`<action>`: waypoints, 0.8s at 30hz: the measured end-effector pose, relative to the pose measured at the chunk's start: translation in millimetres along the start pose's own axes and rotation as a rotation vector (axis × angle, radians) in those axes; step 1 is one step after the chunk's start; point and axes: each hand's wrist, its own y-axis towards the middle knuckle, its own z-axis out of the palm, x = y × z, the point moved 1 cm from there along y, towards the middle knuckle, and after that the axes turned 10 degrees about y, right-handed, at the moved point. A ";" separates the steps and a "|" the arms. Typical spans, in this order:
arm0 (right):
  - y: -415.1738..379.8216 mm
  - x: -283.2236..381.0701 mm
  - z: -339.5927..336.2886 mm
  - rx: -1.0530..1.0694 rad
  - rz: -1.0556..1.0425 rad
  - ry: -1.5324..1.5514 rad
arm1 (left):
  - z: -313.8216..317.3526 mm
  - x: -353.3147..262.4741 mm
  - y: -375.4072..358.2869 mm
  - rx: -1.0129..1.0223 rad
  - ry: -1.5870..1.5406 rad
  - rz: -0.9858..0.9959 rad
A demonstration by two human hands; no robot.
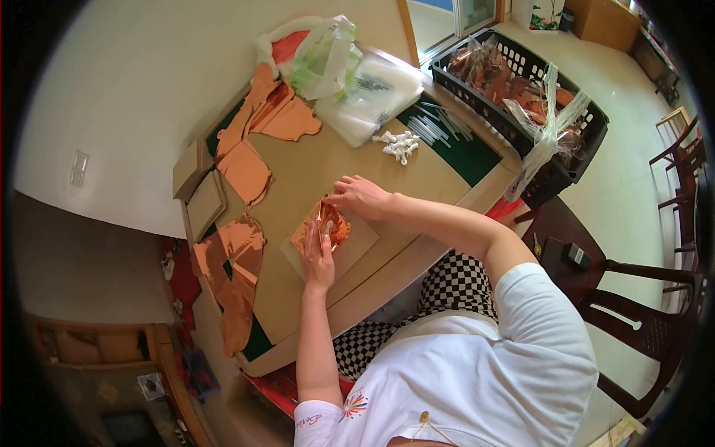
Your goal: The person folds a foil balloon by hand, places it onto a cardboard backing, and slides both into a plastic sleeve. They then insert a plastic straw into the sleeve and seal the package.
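Note:
Copper-coloured shiny foil, folded into a small bundle that looks like a foil balloon (340,229), lies on a pale square sheet (363,240) near the table's front edge. A clear, glossy layer shows over part of it. My left hand (318,257) is on the bundle's near left side, fingers long and close together, thumb toward the right, holding it. At its upper edge, my right hand (360,197) pinches with bent fingers; the fingertips are partly hidden. Flat copper foil shapes (242,173) lie to the left, with another large foil piece (237,276) nearer me.
White plastic pieces (398,145) and clear straws (439,125) lie at the back right, beside clear plastic bags (372,93). A black basket (551,182) holds bagged foil. Small cardboard boxes (195,170) stand left. A dark chair (566,238) is at my right.

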 end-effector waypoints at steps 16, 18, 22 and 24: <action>24.1 -17.3 6.8 0.031 -0.066 0.206 | -2.4 7.1 -0.3 -0.022 -0.107 -0.047; 26.3 -14.0 11.6 -0.014 -0.051 0.213 | 0.4 10.8 -1.2 -0.022 -0.068 -0.067; 23.7 -15.3 17.3 -0.060 -0.048 0.254 | 0.6 10.2 -1.1 -0.001 -0.115 -0.058; 23.6 -22.1 14.6 -0.018 -0.075 0.348 | -1.3 9.2 -0.8 0.009 -0.121 -0.026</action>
